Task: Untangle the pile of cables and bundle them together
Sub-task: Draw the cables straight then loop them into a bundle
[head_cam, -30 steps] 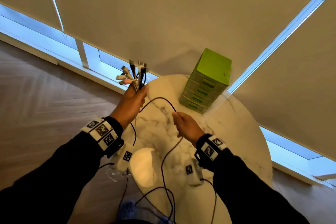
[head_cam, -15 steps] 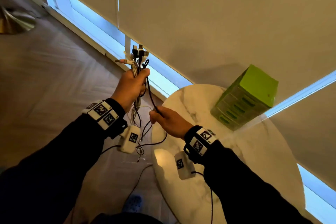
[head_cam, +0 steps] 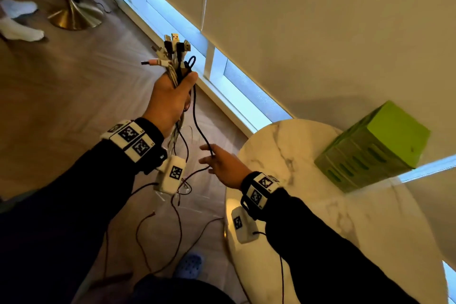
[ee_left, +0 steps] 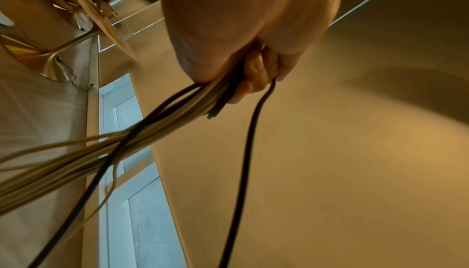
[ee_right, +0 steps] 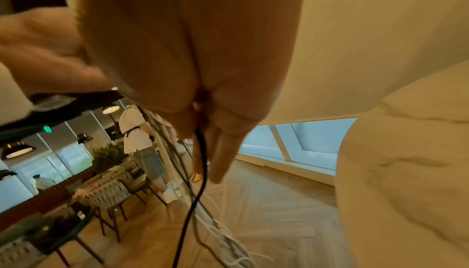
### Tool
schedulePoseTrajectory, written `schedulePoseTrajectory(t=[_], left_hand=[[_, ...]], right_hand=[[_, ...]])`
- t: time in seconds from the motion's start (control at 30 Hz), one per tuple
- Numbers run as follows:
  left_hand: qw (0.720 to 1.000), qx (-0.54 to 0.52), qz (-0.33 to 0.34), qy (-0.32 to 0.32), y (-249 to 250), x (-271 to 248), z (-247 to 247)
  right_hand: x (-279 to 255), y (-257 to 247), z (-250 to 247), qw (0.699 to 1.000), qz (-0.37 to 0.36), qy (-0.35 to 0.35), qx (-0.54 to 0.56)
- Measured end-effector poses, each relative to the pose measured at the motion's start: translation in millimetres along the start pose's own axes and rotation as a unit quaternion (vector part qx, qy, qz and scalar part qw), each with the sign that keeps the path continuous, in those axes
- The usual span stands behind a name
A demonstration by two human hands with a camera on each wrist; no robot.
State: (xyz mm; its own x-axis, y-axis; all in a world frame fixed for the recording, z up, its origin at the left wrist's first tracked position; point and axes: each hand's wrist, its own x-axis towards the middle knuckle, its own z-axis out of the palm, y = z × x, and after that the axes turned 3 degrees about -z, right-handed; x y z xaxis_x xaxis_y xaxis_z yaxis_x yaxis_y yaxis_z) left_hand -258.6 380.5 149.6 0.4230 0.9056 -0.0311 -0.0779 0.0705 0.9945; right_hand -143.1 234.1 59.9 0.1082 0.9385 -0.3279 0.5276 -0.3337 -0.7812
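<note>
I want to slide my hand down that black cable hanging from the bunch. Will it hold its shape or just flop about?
Probably floppy: the black cable curves loosely from the left hand down to the right hand, then droops on. It looks thin, so likely light. The right hand's grip shows only in the right wrist view, where the cable passes between the fingers; it may slide through.

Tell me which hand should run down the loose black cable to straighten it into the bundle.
Right, probably. The right hand already has the black cable between its fingers below the bundle, and holds nothing else. The left hand grips the cable bundle near the plugs, so it should just hold.
</note>
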Motion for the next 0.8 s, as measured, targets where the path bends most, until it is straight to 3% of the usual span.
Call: schedulePoseTrajectory(t=[0.1, 0.27, 0.37, 0.43, 0.5, 0.6, 0.63, 0.73, 0.8], left_hand=[[0.999, 0.017, -0.027, -0.027, -16, -10, -1], [0.994, 0.066, -0.041, -0.077, -42, -28, 13], [0.993, 0.079, -0.041, -0.084, -44, -28, 19], [0.995, 0.048, -0.043, -0.079, -41, -21, 20], [0.997, 0.027, -0.053, -0.05, -36, -13, 16], [0.996, -0.028, -0.072, -0.034, -27, -2, 14], [0.995, -0.042, -0.078, -0.04, -25, -1, 14], [0.991, -0.058, -0.091, -0.082, -21, -4, 20], [0.986, -0.064, -0.104, -0.116, -20, -10, 27]], right_hand=[[-9, 18, -7, 0.997, 0.001, 0.039, -0.067], [-19, -6, -12, 0.997, -0.046, -0.018, 0.051], [-20, -16, -10, 0.992, -0.09, 0.053, 0.064], [-20, -2, -3, 0.986, -0.044, 0.12, 0.105], [-19, 21, 2, 0.981, 0.035, 0.127, 0.14], [-22, 44, 3, 0.983, 0.185, -0.003, -0.004], [-24, 46, 1, 0.978, 0.199, -0.014, -0.053], [-22, 26, -10, 0.993, 0.066, 0.091, -0.048], [-16, 5, -19, 0.994, -0.012, 0.106, -0.008]])
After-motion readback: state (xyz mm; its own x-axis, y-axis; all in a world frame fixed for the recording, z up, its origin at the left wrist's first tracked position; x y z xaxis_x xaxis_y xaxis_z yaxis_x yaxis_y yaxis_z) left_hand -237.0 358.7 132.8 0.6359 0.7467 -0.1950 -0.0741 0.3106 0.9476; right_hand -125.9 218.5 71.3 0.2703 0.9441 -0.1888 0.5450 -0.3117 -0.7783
